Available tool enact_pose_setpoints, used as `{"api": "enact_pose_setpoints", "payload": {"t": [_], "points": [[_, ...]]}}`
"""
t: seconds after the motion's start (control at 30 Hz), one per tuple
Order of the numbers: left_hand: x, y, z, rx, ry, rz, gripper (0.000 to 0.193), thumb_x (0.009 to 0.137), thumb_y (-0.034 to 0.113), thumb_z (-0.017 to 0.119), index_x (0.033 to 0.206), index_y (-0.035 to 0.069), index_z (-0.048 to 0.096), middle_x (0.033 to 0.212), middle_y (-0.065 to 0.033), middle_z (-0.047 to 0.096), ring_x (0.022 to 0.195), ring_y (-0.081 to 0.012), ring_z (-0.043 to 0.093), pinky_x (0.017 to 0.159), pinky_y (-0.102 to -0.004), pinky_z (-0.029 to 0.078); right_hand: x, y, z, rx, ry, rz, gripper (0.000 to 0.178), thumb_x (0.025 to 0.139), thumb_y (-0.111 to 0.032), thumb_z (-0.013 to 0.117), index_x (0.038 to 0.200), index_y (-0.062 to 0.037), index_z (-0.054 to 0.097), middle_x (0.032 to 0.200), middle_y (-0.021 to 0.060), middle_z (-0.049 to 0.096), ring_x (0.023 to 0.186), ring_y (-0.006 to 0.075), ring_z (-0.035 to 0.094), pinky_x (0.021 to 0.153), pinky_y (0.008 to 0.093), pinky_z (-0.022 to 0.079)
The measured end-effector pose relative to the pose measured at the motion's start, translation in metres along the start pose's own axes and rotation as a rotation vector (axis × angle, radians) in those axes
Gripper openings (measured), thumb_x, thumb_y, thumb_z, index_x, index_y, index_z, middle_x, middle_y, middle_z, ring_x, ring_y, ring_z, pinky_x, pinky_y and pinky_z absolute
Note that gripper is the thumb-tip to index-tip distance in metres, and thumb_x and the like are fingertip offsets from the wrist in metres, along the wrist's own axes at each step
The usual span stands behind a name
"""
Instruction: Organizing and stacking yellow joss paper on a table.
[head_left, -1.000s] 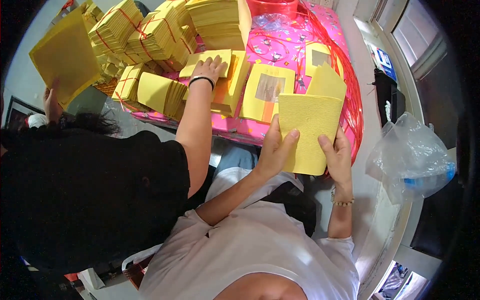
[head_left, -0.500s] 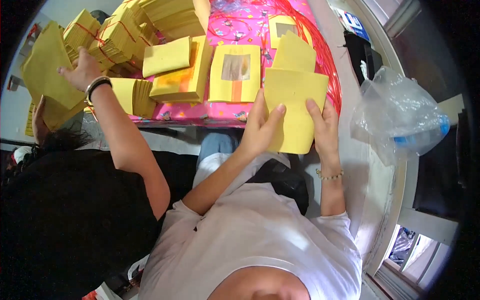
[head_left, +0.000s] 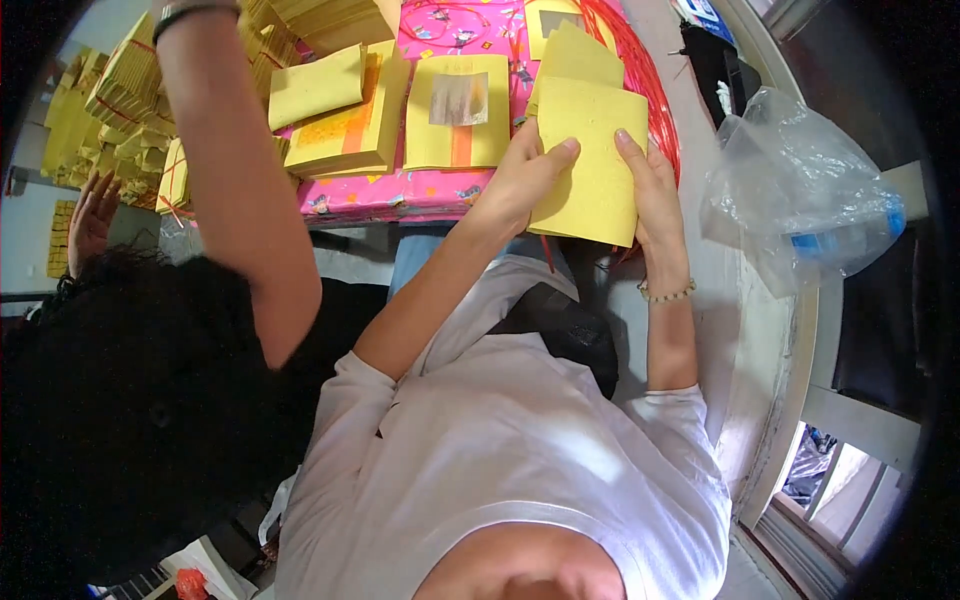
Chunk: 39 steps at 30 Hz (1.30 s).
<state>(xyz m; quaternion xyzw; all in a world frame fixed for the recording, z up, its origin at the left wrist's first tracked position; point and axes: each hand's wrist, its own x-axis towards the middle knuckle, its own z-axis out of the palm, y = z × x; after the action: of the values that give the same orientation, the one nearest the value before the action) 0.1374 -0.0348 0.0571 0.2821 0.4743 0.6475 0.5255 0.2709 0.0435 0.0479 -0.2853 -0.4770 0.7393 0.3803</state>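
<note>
Fingers of my left hand (head_left: 523, 178) and right hand (head_left: 657, 195) are gripping a yellow, rectangular paper piece (head_left: 588, 190) by opposite sides, at the near edge of the pink patterned surface (head_left: 430, 186). Even, light thumb pressure is probably preventing creases. A clear, crumpled plastic bag (head_left: 790, 190) is sitting at right, apparently holding something blue (head_left: 850, 240).
</note>
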Motion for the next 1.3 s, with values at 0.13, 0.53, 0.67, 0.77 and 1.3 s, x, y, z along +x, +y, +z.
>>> {"api": "enact_pose_setpoints", "payload": {"t": [0.13, 0.53, 0.67, 0.77, 1.3], "points": [[0.003, -0.012, -0.005, -0.013, -0.015, 0.097, 0.041, 0.093, 0.01, 0.055, 0.129, 0.0, 0.041, 0.116, -0.0114, 0.058, 0.103, -0.0179, 0.058, 0.086, -0.0311, 0.048, -0.002, -0.005, 0.005, -0.015, 0.005, 0.002, 0.032, 0.097, -0.02, 0.052, 0.12, 0.0018, 0.054, 0.107, 0.0069, 0.064, 0.091, 0.0102, 0.062, 0.077, 0.0245, 0.05], [-0.017, -0.014, -0.001, 0.133, -0.094, 0.33, 0.045, 0.093, 0.009, 0.051, 0.134, -0.001, 0.035, 0.122, -0.0083, 0.052, 0.111, -0.0131, 0.048, 0.096, -0.0292, 0.039, -0.007, -0.013, -0.002, -0.102, -0.011, -0.169, 0.029, 0.097, -0.02, 0.05, 0.117, 0.0006, 0.056, 0.105, 0.005, 0.063, 0.088, 0.0074, 0.06, 0.076, 0.0225, 0.048], [-0.016, -0.023, -0.001, 0.031, -0.054, 0.33, 0.044, 0.094, 0.008, 0.052, 0.134, 0.001, 0.035, 0.122, -0.0071, 0.052, 0.112, -0.0118, 0.048, 0.097, -0.0284, 0.038, -0.002, -0.014, 0.003, -0.067, -0.008, -0.187, 0.025, 0.097, -0.019, 0.051, 0.112, -0.0001, 0.058, 0.1, 0.0035, 0.064, 0.084, 0.0054, 0.059, 0.075, 0.0214, 0.047], [-0.014, -0.026, -0.007, 0.028, -0.075, 0.326, 0.045, 0.094, 0.007, 0.052, 0.135, 0.001, 0.034, 0.123, -0.0069, 0.051, 0.113, -0.0118, 0.048, 0.096, -0.0281, 0.039, -0.002, -0.017, 0.005, -0.103, 0.043, -0.192, 0.022, 0.097, -0.018, 0.051, 0.108, -0.0003, 0.059, 0.095, 0.0021, 0.064, 0.082, 0.0047, 0.058, 0.074, 0.0209, 0.047], [-0.018, -0.018, -0.005, 0.072, -0.018, 0.31, 0.05, 0.094, 0.007, 0.053, 0.139, 0.002, 0.031, 0.125, -0.0069, 0.051, 0.114, -0.0136, 0.048, 0.095, -0.0279, 0.04, -0.019, -0.014, -0.007, -0.352, 0.016, -0.192, 0.026, 0.096, -0.016, 0.054, 0.11, 0.0045, 0.06, 0.094, 0.0038, 0.065, 0.08, 0.0052, 0.058, 0.072, 0.0204, 0.047]]}}
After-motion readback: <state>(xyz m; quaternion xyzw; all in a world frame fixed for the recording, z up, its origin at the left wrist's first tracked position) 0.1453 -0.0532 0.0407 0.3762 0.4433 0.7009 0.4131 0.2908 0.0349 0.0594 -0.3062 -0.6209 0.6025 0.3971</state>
